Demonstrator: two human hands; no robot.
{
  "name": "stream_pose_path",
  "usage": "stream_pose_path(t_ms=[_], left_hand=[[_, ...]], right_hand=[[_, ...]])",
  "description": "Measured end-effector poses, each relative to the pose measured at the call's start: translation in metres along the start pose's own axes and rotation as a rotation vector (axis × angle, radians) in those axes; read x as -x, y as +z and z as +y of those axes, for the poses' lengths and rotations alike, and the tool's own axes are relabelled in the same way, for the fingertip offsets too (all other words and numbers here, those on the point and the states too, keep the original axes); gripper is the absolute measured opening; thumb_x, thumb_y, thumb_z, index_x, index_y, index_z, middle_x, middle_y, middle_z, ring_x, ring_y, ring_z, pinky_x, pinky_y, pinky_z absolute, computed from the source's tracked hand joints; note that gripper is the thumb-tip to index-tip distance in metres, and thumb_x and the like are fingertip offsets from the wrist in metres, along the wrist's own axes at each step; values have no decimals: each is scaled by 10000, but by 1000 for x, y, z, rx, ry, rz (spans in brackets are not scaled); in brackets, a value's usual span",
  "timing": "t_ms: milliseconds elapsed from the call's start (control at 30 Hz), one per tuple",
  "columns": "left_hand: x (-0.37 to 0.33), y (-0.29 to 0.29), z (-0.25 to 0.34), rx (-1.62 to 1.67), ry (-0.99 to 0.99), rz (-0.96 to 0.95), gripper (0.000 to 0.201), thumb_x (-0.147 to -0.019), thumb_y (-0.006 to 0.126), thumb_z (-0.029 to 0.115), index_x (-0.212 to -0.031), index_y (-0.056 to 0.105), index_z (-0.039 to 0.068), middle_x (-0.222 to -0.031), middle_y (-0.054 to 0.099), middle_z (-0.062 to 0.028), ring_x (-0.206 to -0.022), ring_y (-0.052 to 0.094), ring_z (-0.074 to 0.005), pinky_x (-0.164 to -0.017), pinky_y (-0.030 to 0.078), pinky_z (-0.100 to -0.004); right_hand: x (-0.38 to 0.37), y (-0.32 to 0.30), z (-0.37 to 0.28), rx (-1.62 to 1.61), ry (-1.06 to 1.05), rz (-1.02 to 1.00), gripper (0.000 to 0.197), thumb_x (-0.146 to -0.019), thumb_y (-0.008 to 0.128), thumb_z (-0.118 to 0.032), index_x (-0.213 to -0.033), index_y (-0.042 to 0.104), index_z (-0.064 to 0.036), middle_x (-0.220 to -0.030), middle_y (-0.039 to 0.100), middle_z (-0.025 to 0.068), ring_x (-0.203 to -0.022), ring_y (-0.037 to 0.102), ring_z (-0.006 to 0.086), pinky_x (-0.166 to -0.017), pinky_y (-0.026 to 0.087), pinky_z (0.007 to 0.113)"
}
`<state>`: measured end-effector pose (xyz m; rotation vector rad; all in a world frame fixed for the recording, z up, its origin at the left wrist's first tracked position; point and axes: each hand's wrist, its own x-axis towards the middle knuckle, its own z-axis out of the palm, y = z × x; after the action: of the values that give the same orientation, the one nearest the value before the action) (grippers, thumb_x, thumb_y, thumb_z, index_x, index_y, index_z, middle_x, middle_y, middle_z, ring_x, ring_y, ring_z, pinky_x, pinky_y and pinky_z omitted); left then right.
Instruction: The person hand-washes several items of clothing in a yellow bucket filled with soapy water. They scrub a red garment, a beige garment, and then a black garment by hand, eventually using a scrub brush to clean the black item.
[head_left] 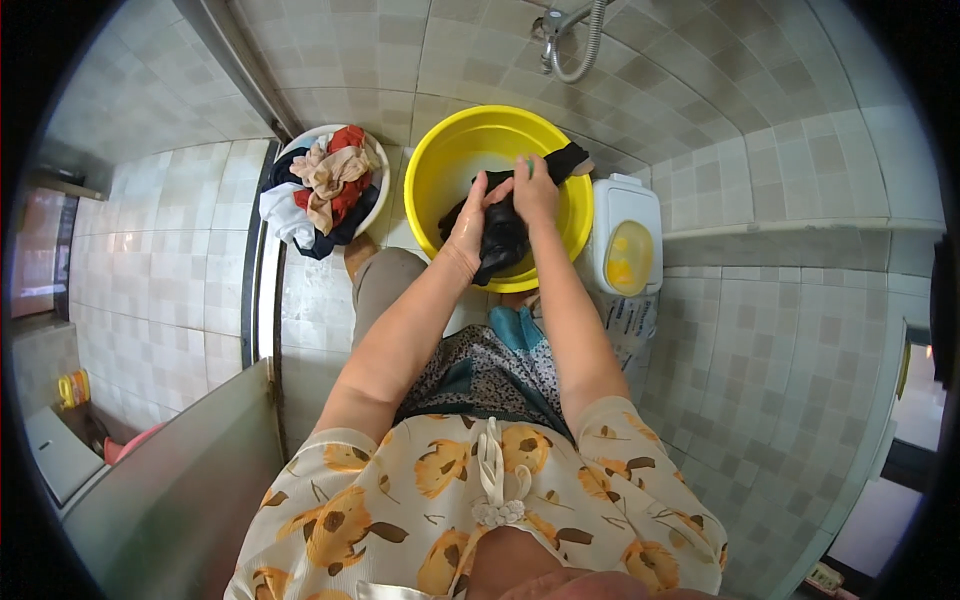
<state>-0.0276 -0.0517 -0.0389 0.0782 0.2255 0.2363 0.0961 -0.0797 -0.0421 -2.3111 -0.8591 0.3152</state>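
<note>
A wet black garment [503,240] hangs bunched between my hands over the yellow basin [424,140]. One end of it rests across the basin's right rim, where a beige patch shows. My right hand [536,192] is closed on the cloth, and a small green thing shows at its fingers, too small to name. My left hand [474,222] cups the garment's left side, wet, with its fingers bent against the cloth. The lower folds hang near the basin's front rim. Whitish water or basin bottom shows behind the cloth.
Left of the yellow basin stands a white basin [376,206] heaped with clothes [325,185]. On the right, a yellow oval dish [629,258] lies on a white lidded container [612,195]. A tap with a hose [578,62] is on the far wall; a frosted panel [190,480] stands at near left.
</note>
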Motion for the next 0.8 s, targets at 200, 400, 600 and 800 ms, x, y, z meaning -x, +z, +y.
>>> stream_pose_path(t_ms=[200,400,600,800], left_hand=[[-13,-8,-11,-157,144,498,458,-931,477,440,-1170,579,64,-1068,615,-86,-922,593,-197,-824,483,-332],[-2,-10,9,-299,230,722,426,-896,556,382,-1114,577,17,-1014,609,-100,-835,609,-221,-732,506,-358],[6,19,32,-373,56,455,384,-892,565,367,-1072,583,28,-928,618,-111,-774,623,-218,-675,522,-328],[2,36,58,-588,25,255,367,-850,639,370,-992,581,37,-875,613,-67,-701,612,-158,-623,522,-285]], right_hand=[[-2,0,7,-74,194,-84,514,-907,394,-463,-1160,530,-36,-1083,605,246,-1015,556,430,-862,436,477],[53,4,-44,-188,22,-158,380,-911,458,-417,-1104,551,-103,-1104,591,214,-1033,532,406,-841,435,434],[39,-1,21,-1000,343,-330,438,-922,510,-398,-1156,546,-30,-1109,578,74,-950,566,193,-793,455,326],[61,-33,21,-760,187,-733,373,-833,649,-188,-1140,504,-36,-786,514,17,-524,467,91,-438,363,239]])
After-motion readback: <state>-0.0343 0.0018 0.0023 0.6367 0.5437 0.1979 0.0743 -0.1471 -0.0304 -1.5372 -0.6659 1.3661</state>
